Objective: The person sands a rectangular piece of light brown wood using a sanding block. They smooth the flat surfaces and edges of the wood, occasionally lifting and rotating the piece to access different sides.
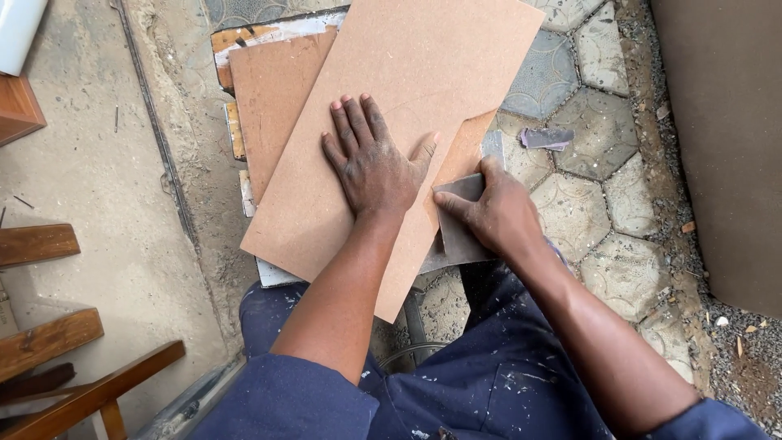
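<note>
Brown fibreboard, a flat rectangular panel (391, 106), lies tilted across a stack of offcuts on the ground, and its right edge has a notch cut in. The right hand (497, 213) pinches a folded grey sheet of sandpaper (458, 228) right against that notch, fingers curled tight on the paper. The left hand (371, 159) lies flat on the panel, fingers spread and holding nothing, pinning it down. Good form, I'd say: keep that palm heavy and close to the edge being rubbed, strokes short along the cut. Beneath, a second brown board (273, 98). A spare grey scrap of sandpaper (546, 138) sits on the hexagonal paving stones (586, 212). Wooden slats (49, 342) wait left, well apart; nothing crowds the sanding hand.
</note>
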